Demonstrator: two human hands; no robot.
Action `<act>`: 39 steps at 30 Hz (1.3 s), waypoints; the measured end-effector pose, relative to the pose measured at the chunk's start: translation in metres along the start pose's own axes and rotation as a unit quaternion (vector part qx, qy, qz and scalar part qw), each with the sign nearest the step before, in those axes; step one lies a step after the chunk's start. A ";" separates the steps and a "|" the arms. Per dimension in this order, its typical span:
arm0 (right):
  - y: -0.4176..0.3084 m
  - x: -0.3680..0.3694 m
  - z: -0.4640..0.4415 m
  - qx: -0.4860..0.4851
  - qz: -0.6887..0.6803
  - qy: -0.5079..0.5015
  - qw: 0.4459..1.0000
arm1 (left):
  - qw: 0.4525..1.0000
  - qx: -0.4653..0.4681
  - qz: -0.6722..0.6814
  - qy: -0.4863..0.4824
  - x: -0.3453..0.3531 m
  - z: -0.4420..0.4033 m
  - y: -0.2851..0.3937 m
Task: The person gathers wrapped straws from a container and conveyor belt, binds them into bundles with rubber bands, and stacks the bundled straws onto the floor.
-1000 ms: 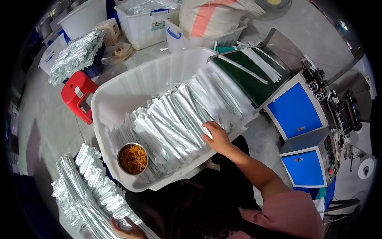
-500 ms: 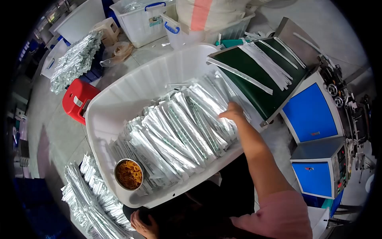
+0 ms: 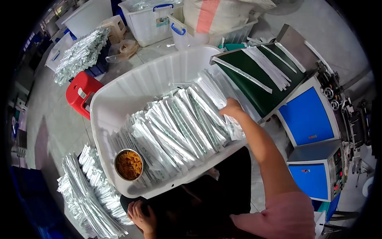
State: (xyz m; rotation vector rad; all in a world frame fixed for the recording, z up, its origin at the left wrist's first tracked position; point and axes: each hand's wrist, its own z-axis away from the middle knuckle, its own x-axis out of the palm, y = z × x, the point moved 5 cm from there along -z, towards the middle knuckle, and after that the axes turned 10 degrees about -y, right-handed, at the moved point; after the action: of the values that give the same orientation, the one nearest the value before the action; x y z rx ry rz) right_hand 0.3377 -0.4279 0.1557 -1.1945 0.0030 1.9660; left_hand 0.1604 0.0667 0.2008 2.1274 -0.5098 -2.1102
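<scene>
A large white tub [image 3: 131, 83] holds many long, thin wrapped packets [image 3: 175, 127] laid side by side. My right hand [image 3: 232, 109] is closed around a bunch of packets at the tub's right end. On the dark cloth over my lap rests my left hand [image 3: 142, 218], fingers slightly spread and nothing in it. A round metal bowl of orange-yellow rubber bands [image 3: 129, 164] sits on the packets in the near left corner of the tub.
Green conveyor belt [image 3: 254, 75] with loose strips meets the tub's right end, beside a blue-panelled machine [image 3: 310, 115]. Red stool [image 3: 82, 92] stands left. Bundled packets [image 3: 89, 191] lie lower left, others [image 3: 83, 53] upper left. White bins [image 3: 149, 24] and a sack [image 3: 223, 16] are behind.
My right hand has moved right along the packets and closed on some. My left hand has come from the lower-left bundles to my lap. More strips show on the belt.
</scene>
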 end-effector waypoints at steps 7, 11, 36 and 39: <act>-0.037 0.049 0.111 -0.047 -0.382 -0.253 0.888 | 0.919 -0.017 0.390 -0.045 0.009 -0.034 0.041; -0.064 0.149 0.224 -0.203 -0.445 -0.530 0.693 | 0.390 -0.042 0.859 -0.330 0.063 -0.076 0.115; -0.055 0.127 0.048 -0.119 -0.100 0.021 0.988 | 0.203 -0.135 0.944 -0.224 0.060 -0.039 0.076; -0.061 0.119 0.058 -0.121 -0.016 0.046 0.992 | 0.228 -0.143 0.939 -0.214 0.060 -0.038 0.074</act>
State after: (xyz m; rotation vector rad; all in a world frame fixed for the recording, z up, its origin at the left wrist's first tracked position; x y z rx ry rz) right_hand 0.3082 -0.2896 0.1230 -1.4301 -0.2110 1.9221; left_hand 0.1849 -0.0276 0.1676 -0.3395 -1.3358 -0.6260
